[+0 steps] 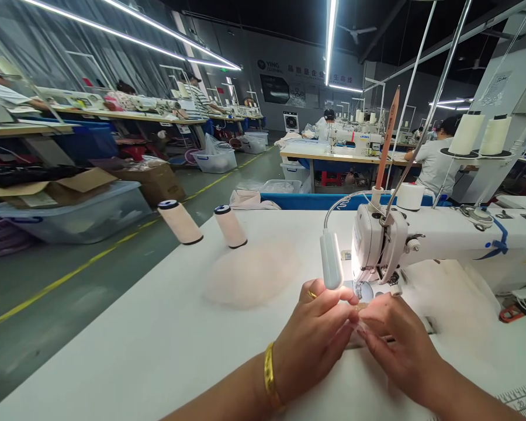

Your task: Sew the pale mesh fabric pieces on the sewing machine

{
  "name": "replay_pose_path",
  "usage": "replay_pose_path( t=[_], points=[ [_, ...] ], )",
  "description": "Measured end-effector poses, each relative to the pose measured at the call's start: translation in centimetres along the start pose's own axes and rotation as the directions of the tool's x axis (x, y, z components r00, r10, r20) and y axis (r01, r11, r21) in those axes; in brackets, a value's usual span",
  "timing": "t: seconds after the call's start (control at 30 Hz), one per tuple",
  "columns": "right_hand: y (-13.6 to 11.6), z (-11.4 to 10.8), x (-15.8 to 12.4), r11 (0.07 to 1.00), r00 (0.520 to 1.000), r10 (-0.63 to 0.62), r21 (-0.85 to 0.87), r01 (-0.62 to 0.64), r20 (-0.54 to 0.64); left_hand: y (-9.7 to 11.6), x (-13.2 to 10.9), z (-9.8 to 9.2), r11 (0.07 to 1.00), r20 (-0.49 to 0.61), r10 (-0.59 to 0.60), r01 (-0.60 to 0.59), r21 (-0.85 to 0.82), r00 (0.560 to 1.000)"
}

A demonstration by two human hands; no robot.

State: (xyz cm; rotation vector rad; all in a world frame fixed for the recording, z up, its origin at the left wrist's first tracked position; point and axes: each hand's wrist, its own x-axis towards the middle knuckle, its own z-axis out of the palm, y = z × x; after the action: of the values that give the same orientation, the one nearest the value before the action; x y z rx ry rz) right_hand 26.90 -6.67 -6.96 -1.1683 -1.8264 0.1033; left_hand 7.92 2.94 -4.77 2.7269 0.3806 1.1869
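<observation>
Lower right of frame: left hand [318, 330] and right hand [401, 342] pinch small tan piece [362, 306], near sewing machine [377, 237]. Either hand could get pricked if machine starts; tiny piece might slip.

This is a sewing workshop (sewing machines [379, 237], thread cones [230, 227] everywhere).
</observation>
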Motion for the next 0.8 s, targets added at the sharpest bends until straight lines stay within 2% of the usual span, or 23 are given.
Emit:
replay_pose_path(
  t=[0.13,0.27,0.4,0.47,0.5,0.53,0.57,0.63,0.67,0.7,0.73,0.8],
  points=[
    [0.0,-0.1,0.1,1.000,1.000,-0.025,0.005,0.025,-0.014,0.2,-0.1,0.3,1.000,-0.017,-0.011,0.011,-0.019,1.000],
    [0.2,0.1,0.2,0.999,0.998,-0.047,0.008,0.047,-0.038,0.3,-0.1,0.8,0.998,-0.087,-0.022,0.018,-0.053,0.996],
    [-1.5,-1.3,0.2,0.996,0.996,-0.087,0.032,0.087,-0.003,1.8,0.2,0.0,0.994,-0.027,-0.038,0.035,-0.103,0.999],
    [-3.6,-3.3,-0.2,0.998,0.997,0.000,0.055,-0.005,0.081,3.5,0.1,-0.7,0.978,0.013,-0.062,0.063,-0.199,0.998],
    [-4.8,-4.5,-0.4,0.990,0.981,0.120,0.056,-0.129,0.151,4.5,-0.1,-1.0,0.956,0.046,-0.083,0.093,-0.279,0.995],
    [-5.9,-5.8,-0.5,0.966,0.944,0.221,0.077,-0.246,0.246,5.4,-0.3,-1.1,0.916,0.083,-0.099,0.124,-0.381,0.992],
    [-6.8,-7.0,-0.6,0.921,0.879,0.307,0.120,-0.371,0.364,6.2,-0.5,-1.2,0.858,0.126,-0.111,0.159,-0.489,0.986],
    [-7.7,-8.5,-0.3,0.759,0.713,0.451,0.189,-0.623,0.536,7.3,-0.8,-1.0,0.721,0.223,-0.167,0.273,-0.637,0.960],
    [-7.5,-8.7,0.0,0.674,0.647,0.492,0.216,-0.706,0.582,7.4,-0.8,-0.8,0.670,0.292,-0.219,0.362,-0.648,0.931],
    [-6.9,-8.5,0.5,0.608,0.590,0.511,0.223,-0.762,0.625,7.2,-0.7,-0.5,0.642,0.364,-0.289,0.461,-0.612,0.885],
    [-6.0,-8.0,1.0,0.587,0.575,0.515,0.227,-0.777,0.636,6.8,-0.6,-0.1,0.634,0.426,-0.376,0.564,-0.529,0.823],
    [-3.5,-6.1,2.1,0.645,0.559,0.565,0.097,-0.758,0.607,5.5,-0.2,0.9,0.663,0.487,-0.525,0.694,-0.280,0.698]
  ],
)
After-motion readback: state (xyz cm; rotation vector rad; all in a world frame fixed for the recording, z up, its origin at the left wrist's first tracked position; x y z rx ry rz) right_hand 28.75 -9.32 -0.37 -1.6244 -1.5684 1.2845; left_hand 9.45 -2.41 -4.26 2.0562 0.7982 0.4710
